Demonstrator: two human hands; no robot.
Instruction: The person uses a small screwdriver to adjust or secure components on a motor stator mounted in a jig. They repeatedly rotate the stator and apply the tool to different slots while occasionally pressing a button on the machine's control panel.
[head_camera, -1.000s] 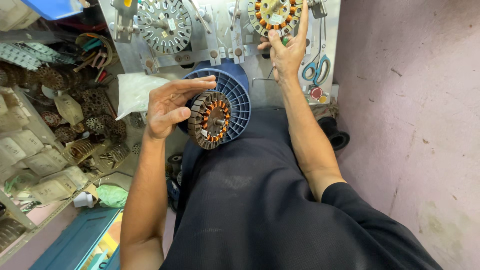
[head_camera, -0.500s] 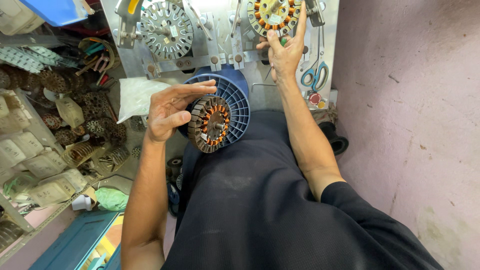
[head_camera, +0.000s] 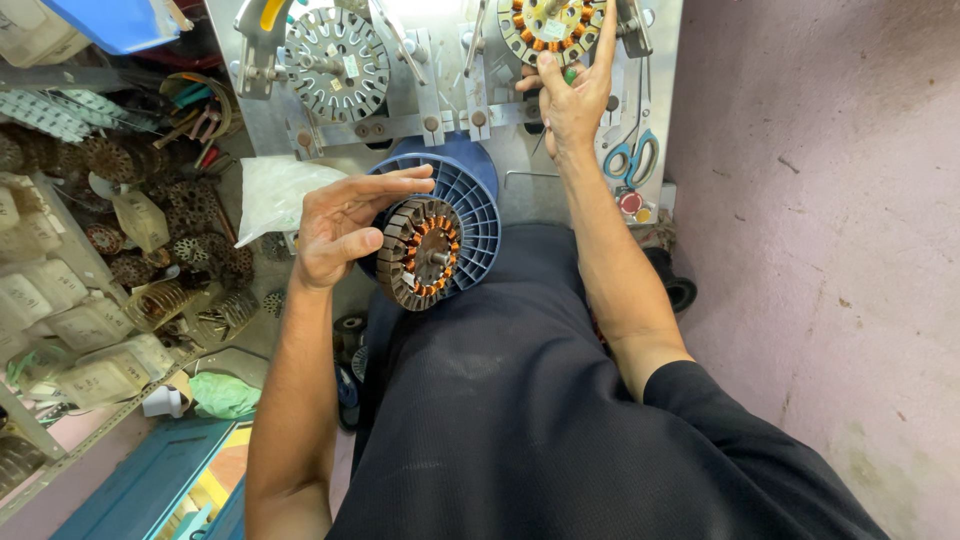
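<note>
The round stator, a ring of dark metal plates with copper windings around its centre, is held on edge just above the person's lap, in front of a blue ribbed basket that stands behind it. The left hand grips this stator at its upper left rim; the thumb presses on the near side and the fingers lie stretched over the top toward the basket. The right hand is raised to the grey metal machine, where a second stator with copper coils is mounted; the fingers are spread, with the index finger pointing up along its right edge and the thumb touching its lower rim. On the left part of the machine sits a grey slotted disc. Blue-handled scissors hang at the right side of the machine. Left of the person, shelves carry many more wound parts and plastic bags.
</note>
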